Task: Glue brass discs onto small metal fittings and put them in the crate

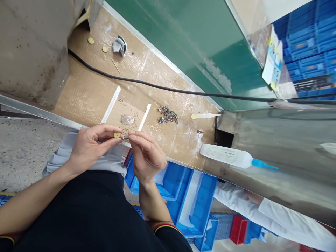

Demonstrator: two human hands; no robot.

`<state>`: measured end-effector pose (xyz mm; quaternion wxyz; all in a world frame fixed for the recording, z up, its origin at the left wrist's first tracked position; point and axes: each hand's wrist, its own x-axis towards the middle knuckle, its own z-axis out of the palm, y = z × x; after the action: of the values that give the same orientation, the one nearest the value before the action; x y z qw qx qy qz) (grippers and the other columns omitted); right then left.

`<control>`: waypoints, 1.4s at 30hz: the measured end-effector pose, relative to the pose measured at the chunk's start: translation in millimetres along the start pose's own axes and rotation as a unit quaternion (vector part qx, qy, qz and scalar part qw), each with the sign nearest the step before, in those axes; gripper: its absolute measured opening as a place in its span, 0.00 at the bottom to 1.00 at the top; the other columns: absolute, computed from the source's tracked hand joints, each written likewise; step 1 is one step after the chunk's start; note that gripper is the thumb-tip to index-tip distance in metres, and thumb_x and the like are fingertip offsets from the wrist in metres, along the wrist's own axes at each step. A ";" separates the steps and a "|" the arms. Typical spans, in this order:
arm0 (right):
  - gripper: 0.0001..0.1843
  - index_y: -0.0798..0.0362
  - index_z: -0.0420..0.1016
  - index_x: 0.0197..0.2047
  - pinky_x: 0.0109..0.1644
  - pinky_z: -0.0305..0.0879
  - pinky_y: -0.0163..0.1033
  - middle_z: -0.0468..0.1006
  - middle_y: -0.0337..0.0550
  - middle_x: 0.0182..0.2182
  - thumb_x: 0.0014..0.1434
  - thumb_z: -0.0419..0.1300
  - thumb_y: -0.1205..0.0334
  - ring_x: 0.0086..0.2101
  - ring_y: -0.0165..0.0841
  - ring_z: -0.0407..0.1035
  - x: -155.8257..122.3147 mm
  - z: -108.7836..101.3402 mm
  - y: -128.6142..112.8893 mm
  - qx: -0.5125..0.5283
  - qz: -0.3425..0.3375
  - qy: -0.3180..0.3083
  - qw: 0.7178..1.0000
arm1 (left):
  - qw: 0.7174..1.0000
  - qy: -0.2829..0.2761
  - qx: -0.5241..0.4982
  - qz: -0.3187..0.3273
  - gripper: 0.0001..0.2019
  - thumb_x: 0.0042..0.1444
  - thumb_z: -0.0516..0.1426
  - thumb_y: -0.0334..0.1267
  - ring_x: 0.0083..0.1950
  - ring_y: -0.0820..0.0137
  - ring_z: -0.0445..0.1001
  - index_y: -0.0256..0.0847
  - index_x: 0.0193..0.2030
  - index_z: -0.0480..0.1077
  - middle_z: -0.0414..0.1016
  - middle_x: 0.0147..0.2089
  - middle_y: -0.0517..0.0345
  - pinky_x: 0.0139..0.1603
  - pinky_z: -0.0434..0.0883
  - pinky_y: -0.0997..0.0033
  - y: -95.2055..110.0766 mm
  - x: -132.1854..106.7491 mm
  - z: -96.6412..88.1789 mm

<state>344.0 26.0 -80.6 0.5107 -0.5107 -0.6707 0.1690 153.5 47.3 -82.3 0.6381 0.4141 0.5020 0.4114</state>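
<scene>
My left hand pinches a small brass disc between thumb and fingers. My right hand holds a tiny blue-and-metal part against the disc's edge. Both hands are just above the near edge of a cardboard-covered bench. A heap of similar blue-and-metal parts lies to the right of my hands. Closer in, a clear round lump sits among tiny scattered bits on a cardboard piece between white strips. Further off lie several brass discs and a grey rag.
A black cable crosses the bench. A white squeeze bottle with a blue nozzle lies on a steel panel, near a white spatula. Blue crates stand below the bench, beside a co-worker's white sleeve.
</scene>
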 end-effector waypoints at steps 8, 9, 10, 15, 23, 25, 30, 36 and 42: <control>0.18 0.39 0.90 0.56 0.54 0.90 0.47 0.93 0.39 0.49 0.73 0.71 0.72 0.48 0.39 0.90 -2.1 -3.0 3.7 0.000 0.039 0.025 0.999 | 0.995 -0.043 -0.078 -0.052 0.18 0.70 0.73 0.50 0.44 0.60 0.93 0.40 0.57 0.85 0.93 0.50 0.47 0.52 0.91 0.62 2.7 7.5 -6.3; 0.17 0.38 0.90 0.56 0.54 0.90 0.47 0.93 0.39 0.49 0.73 0.71 0.72 0.48 0.39 0.90 -2.0 -4.1 4.6 0.001 0.042 0.024 0.999 | 0.994 -0.044 -0.089 -0.056 0.18 0.68 0.74 0.49 0.44 0.59 0.93 0.40 0.56 0.83 0.93 0.49 0.47 0.51 0.91 0.61 2.0 8.8 -6.6; 0.17 0.38 0.90 0.56 0.54 0.90 0.47 0.93 0.39 0.48 0.74 0.71 0.71 0.48 0.39 0.90 -1.9 -5.2 5.3 0.001 0.044 0.024 0.999 | 0.993 -0.045 -0.095 -0.058 0.18 0.67 0.75 0.48 0.44 0.59 0.93 0.40 0.54 0.82 0.93 0.49 0.47 0.51 0.91 0.61 1.2 9.6 -6.6; 0.13 0.41 0.89 0.53 0.53 0.90 0.48 0.93 0.40 0.48 0.74 0.71 0.70 0.47 0.39 0.90 -1.6 -7.8 5.2 -0.010 0.048 0.020 0.999 | 0.995 -0.058 -0.071 -0.038 0.16 0.68 0.74 0.47 0.41 0.61 0.92 0.42 0.52 0.78 0.93 0.43 0.52 0.47 0.90 0.64 1.1 7.0 -5.1; 0.16 0.40 0.89 0.55 0.54 0.90 0.47 0.93 0.39 0.49 0.73 0.71 0.71 0.48 0.39 0.90 -0.7 -8.6 3.0 0.001 0.042 0.024 0.999 | 0.997 -0.070 -0.037 -0.022 0.16 0.73 0.71 0.49 0.46 0.62 0.93 0.44 0.60 0.87 0.93 0.51 0.50 0.53 0.91 0.65 3.7 1.6 -4.0; 0.14 0.39 0.90 0.55 0.54 0.91 0.47 0.93 0.40 0.48 0.74 0.71 0.70 0.47 0.39 0.90 -0.6 -9.0 2.5 -0.006 0.041 0.026 0.999 | 0.996 -0.071 -0.047 -0.026 0.16 0.72 0.71 0.49 0.45 0.62 0.93 0.44 0.60 0.87 0.93 0.51 0.50 0.52 0.91 0.65 4.6 2.0 -3.3; 0.14 0.41 0.89 0.55 0.54 0.91 0.46 0.93 0.40 0.48 0.74 0.71 0.71 0.47 0.38 0.90 0.6 -8.0 -2.2 -0.002 0.033 0.021 0.999 | 0.999 -0.019 -0.024 -0.018 0.16 0.67 0.76 0.49 0.41 0.62 0.93 0.43 0.55 0.86 0.93 0.47 0.53 0.48 0.92 0.66 7.2 -2.4 1.5; 0.20 0.40 0.89 0.60 0.54 0.91 0.45 0.93 0.41 0.51 0.74 0.70 0.74 0.48 0.37 0.90 0.4 -2.1 -8.6 -0.004 -0.019 -0.002 1.000 | 0.992 0.043 0.091 0.079 0.10 0.68 0.75 0.42 0.46 0.63 0.94 0.48 0.53 0.86 0.93 0.47 0.61 0.54 0.91 0.68 0.0 -9.7 5.3; 0.26 0.39 0.87 0.65 0.55 0.92 0.44 0.93 0.42 0.53 0.72 0.70 0.77 0.48 0.38 0.90 -1.6 0.8 -8.6 -0.009 -0.039 -0.009 0.999 | 0.967 0.042 0.166 0.188 0.10 0.71 0.72 0.34 0.49 0.70 0.94 0.48 0.55 0.84 0.93 0.50 0.66 0.55 0.88 0.80 -7.1 -10.1 4.2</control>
<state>338.8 21.3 -75.3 0.5062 -0.4876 -0.6960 0.1471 156.8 35.1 -85.3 0.4497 0.5835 0.5032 0.4518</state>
